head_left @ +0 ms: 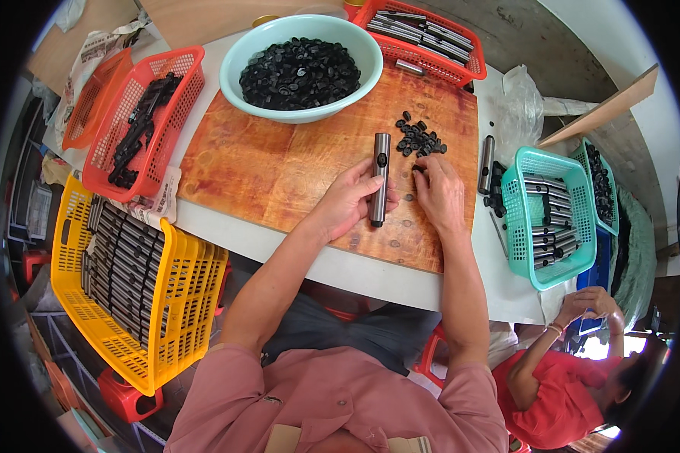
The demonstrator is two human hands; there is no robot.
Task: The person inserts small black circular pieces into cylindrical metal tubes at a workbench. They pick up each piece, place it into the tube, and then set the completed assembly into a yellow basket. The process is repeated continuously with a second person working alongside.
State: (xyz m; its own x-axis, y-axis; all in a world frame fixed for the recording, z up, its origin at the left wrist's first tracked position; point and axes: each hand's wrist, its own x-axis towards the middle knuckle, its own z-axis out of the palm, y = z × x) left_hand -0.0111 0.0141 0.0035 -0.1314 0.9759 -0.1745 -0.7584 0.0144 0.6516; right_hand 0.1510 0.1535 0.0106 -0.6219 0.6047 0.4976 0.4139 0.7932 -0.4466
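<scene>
My left hand (347, 200) is wrapped round a silver metal tube (380, 185), held nearly upright over the wooden board (279, 162). A black oval piece is seated near the tube's upper end, and its lower end is black. To the right of it, my right hand (440, 195) is closed, its fingertips pinching a small black cap (418, 169) just below a loose pile of black caps (420, 137). A few single caps lie on the board beside this hand. Beyond the board's middle stands a pale mint bowl (302, 115) full of similar black caps.
Metal tubes fill a yellow crate (166, 302) at left, a red basket (423, 60) at the back and a green basket (517, 219) at right. Another red basket (180, 113) holds black parts. A loose tube (486, 162) lies at right. A co-worker in red (555, 400) sits nearby.
</scene>
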